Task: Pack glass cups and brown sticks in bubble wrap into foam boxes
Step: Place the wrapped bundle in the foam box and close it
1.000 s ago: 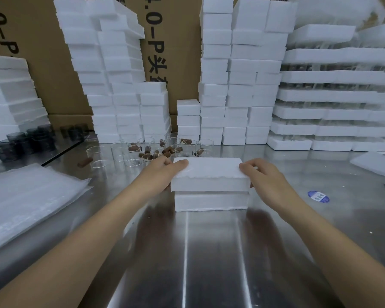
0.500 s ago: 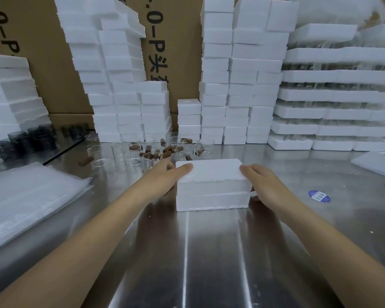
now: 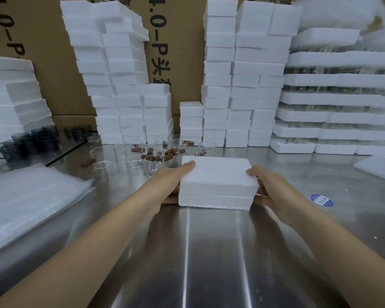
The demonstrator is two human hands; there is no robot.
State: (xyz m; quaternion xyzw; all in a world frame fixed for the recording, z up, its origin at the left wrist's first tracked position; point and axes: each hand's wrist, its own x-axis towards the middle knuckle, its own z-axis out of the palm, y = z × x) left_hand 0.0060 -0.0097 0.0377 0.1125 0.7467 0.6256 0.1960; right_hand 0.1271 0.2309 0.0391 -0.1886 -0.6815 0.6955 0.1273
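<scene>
Centrally, a closed foam box sits crosswise on the table, its short ends gripped between the left hand and right hand (equally near, fingers curled round it).

Closed foam box on steel table, left hand and right hand gripping its sides

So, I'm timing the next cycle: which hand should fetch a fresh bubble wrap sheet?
Left, probably. The bubble wrap stack lies on the table left of the left hand; the right hand grips the foam box at its other end.
</scene>
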